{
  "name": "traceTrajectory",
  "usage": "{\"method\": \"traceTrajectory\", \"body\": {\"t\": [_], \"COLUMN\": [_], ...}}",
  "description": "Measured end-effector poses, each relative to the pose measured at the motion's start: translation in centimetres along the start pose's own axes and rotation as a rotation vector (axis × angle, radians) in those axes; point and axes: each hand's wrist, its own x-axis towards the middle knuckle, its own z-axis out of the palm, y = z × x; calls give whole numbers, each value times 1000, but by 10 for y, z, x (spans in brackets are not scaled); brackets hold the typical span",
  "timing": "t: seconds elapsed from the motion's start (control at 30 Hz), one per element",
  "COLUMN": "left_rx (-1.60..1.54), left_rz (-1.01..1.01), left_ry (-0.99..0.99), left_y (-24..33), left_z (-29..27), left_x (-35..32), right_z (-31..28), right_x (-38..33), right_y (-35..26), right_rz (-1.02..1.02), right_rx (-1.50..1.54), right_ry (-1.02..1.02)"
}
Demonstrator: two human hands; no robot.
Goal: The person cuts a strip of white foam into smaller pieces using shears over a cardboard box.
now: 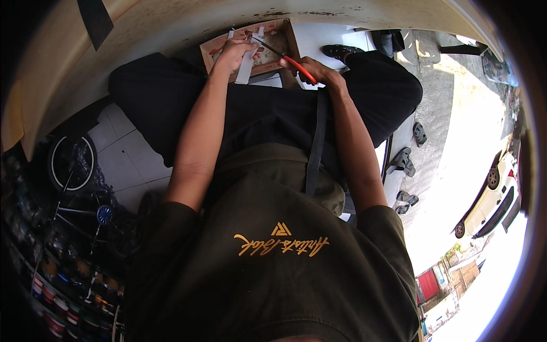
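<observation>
My left hand (232, 53) is closed, its fingers pinched around a white strip (245, 68) that hangs down toward my lap. Something small and reddish shows at its fingertips, too small to name. In my closed right hand (320, 71) is a slim tool with red handles (300, 69) and long dark jaws; whether it is scissors or pliers I cannot tell. The jaws point left, their tips close to my left fingers. Beneath both hands lies an open cardboard box (293, 39), with clear plastic and small pale and reddish pieces inside.
A pale curved panel (171, 25) arches over the far side. My dark-clad legs flank the box. Several sandals (403, 162) lie on the right, and a white car (490, 199) stands outside. A wheel (72, 163) and crowded shelves are at left.
</observation>
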Motion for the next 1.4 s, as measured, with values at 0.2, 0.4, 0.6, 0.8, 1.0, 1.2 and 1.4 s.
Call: {"method": "traceTrajectory", "body": {"t": [0.2,0.4,0.6,0.8,1.0,1.2,1.4], "left_rx": [13,84,103,142,115,108,147], "left_rz": [1,-75,-140,-25,62,63,42], "left_ry": [-41,-71,-43,54,58,-1,8], "left_y": [-1,0,-10,-9,-11,-10,-9], "left_z": [-1,-1,-15,-7,-10,-10,-8], "left_x": [1,-1,16,11,12,11,9], "right_z": [0,-1,-2,1,0,-1,-3], "right_x": [-3,16,18,7,-1,-6,0], "right_y": [-2,18,24,12,1,-4,5], "right_rz": [-48,-62,-16,113,4,-15,-30], "right_rx": [19,-26,43,4,-41,0,97], "right_ry": [32,40,-36,-22,-40,-39,-39]}}
